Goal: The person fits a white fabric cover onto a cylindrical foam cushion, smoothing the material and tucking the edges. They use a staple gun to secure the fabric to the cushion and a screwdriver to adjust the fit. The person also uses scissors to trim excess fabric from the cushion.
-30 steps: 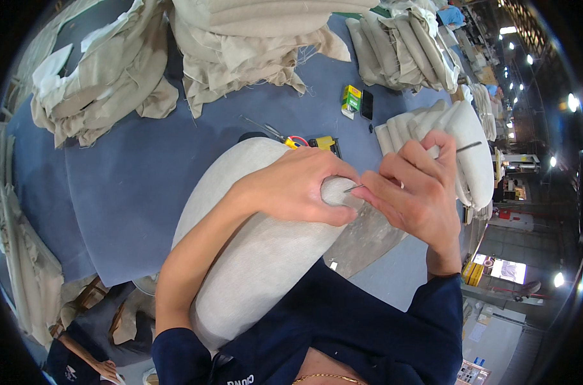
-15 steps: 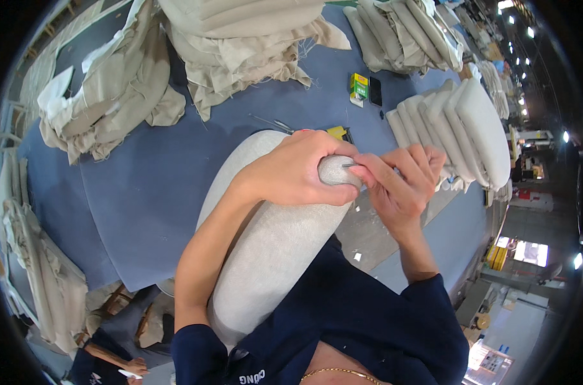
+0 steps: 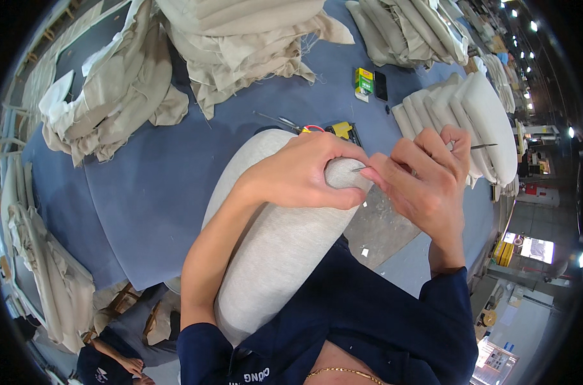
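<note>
A light grey fabric-covered cushion lies slantwise against my body, its rounded corner pointing up to the right. My left hand is wrapped over that corner, thumb and fingers squeezing the cloth so that it bulges between them. Pinched in my right hand is a long thin metal needle. Its point touches the bulging corner between my left thumb and forefinger, while the other end sticks out past my right fingers. Just beyond my left hand, a yellow-and-black tool and a thin-shafted metal tool rest on the blue-grey table.
Piles of beige covered pieces with frayed cloth stand at the back and left. Upright grey cushions stand at the right. A green-and-yellow box lies beside a black phone. Another person's hand shows at lower left.
My right hand has shifted right and turned, so the needle's far end now shows beyond my fingers. My left hand keeps its grip on the cushion corner.
</note>
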The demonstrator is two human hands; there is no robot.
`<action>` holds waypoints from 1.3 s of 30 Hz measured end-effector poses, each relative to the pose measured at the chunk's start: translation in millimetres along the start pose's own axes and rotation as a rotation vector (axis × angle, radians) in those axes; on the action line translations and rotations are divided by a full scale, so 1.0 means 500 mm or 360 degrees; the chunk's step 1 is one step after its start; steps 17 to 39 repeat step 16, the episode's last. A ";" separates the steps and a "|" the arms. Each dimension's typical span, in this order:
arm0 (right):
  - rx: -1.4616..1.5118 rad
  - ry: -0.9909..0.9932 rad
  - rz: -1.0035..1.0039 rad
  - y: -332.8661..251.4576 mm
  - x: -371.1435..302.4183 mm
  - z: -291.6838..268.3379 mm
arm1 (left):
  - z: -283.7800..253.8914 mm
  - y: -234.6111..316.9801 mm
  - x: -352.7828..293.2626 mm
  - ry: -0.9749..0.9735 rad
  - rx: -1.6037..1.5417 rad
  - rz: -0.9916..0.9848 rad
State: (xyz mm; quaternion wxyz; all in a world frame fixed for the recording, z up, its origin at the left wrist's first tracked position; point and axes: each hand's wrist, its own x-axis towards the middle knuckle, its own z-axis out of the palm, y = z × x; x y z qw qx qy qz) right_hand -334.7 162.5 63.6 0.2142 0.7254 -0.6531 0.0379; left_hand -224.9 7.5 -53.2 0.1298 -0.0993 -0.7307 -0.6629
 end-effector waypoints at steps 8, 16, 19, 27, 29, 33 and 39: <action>0.0027 0.0445 0.0335 -0.018 -0.058 0.075 | -0.001 0.003 0.017 -0.0033 0.0037 -0.0075; 0.0434 0.0582 0.0539 0.000 -0.026 0.102 | -0.145 0.088 -0.021 -0.0356 -0.0071 -0.0536; 0.0434 0.0582 0.0539 0.000 -0.026 0.102 | -0.145 0.088 -0.021 -0.0356 -0.0071 -0.0536; 0.0434 0.0582 0.0539 0.000 -0.026 0.102 | -0.145 0.088 -0.021 -0.0356 -0.0071 -0.0536; 0.0434 0.0582 0.0539 0.000 -0.026 0.102 | -0.145 0.088 -0.021 -0.0356 -0.0071 -0.0536; 0.0434 0.0582 0.0539 0.000 -0.026 0.102 | -0.145 0.088 -0.021 -0.0356 -0.0071 -0.0536; 0.0434 0.0582 0.0539 0.000 -0.026 0.102 | -0.145 0.088 -0.021 -0.0356 -0.0071 -0.0536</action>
